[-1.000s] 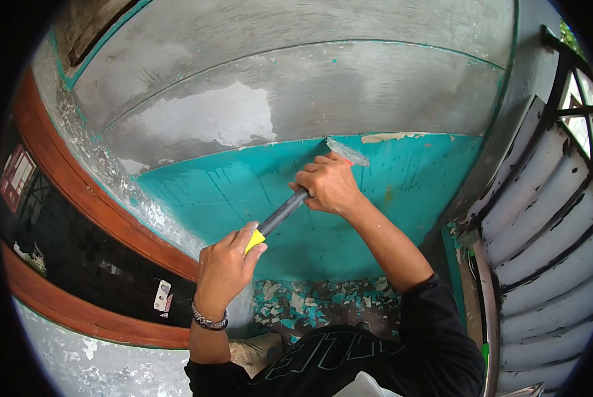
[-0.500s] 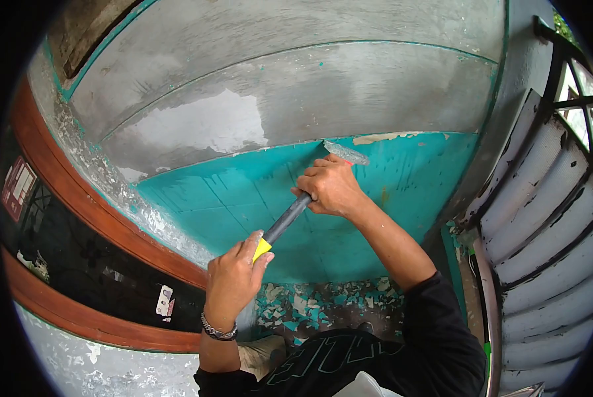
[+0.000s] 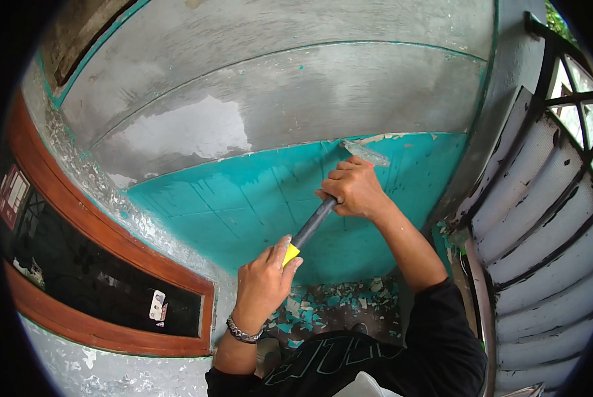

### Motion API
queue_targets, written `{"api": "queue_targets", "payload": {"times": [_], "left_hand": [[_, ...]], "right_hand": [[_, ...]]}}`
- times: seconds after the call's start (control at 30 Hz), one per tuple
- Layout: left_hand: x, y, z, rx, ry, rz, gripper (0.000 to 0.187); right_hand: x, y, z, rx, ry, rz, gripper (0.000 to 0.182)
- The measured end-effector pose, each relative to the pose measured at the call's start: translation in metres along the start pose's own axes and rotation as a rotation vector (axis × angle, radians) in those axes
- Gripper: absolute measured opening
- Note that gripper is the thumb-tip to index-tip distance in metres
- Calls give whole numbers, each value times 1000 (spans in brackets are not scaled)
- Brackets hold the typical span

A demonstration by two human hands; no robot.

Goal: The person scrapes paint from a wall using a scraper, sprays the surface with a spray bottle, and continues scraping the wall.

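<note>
A long-handled scraper (image 3: pixel 315 223) slants across the view, its wide, dusty blade against the top edge of the turquoise paint. My right hand (image 3: pixel 354 188) is wrapped round its shaft close to the blade. Lower down, my left hand (image 3: pixel 264 281) grips the yellow-and-black end of the handle. The turquoise paint (image 3: pixel 223 208) covers the lower wall, with a ragged pale edge right of the blade. Above it the wall (image 3: pixel 270 99) is bare grey with a whitish patch on the left.
Paint flakes (image 3: pixel 336 308) litter the floor below the wall. A wood-framed dark glass pane (image 3: pixel 111 271) stands to the left. On the right are a metal gate (image 3: pixel 548 231) with dark bars and pale panels, and a grey pillar (image 3: pixel 501 99).
Both hands and the scraper have shifted right along the paint's upper edge. The view has also moved slightly. Both hands keep their hold.
</note>
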State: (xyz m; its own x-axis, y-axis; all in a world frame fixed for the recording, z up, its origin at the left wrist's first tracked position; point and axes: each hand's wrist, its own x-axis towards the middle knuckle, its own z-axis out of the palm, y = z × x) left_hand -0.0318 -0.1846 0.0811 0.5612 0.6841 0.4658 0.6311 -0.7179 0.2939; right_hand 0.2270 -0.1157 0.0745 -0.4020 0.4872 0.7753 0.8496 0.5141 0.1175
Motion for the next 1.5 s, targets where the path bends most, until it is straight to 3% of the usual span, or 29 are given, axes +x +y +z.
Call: {"api": "queue_targets", "payload": {"times": [0.33, 0.7, 0.93, 1.0, 1.1, 1.17, 1.23, 1.37, 1.5], "left_hand": [[9, 14, 15, -30, 15, 12, 43], [51, 42, 55, -153, -102, 100, 41], [54, 45, 83, -205, -166, 85, 42], [58, 40, 90, -325, -53, 187, 39], [86, 20, 86, -540, -64, 83, 35], [122, 7, 103, -452, 295, 102, 26], [156, 1, 115, -307, 446, 65, 21], [193, -3, 138, -31, 635, 146, 17], [201, -7, 144, 64, 693, 226, 15]], "right_hand": [[-15, 16, -19, -4, -12, -16, 24], [-62, 56, -57, -188, -2, 131, 23], [-82, 70, -74, -211, -6, 83, 22], [-108, 80, -85, -282, -18, 298, 21], [-162, 77, -82, -309, 124, 421, 22], [-188, 49, -73, -156, 120, 633, 19], [-228, 19, -42, -33, 244, 884, 21], [-268, -53, -36, 394, 294, 1345, 31], [-316, -96, -46, 467, 185, 1510, 36]]}}
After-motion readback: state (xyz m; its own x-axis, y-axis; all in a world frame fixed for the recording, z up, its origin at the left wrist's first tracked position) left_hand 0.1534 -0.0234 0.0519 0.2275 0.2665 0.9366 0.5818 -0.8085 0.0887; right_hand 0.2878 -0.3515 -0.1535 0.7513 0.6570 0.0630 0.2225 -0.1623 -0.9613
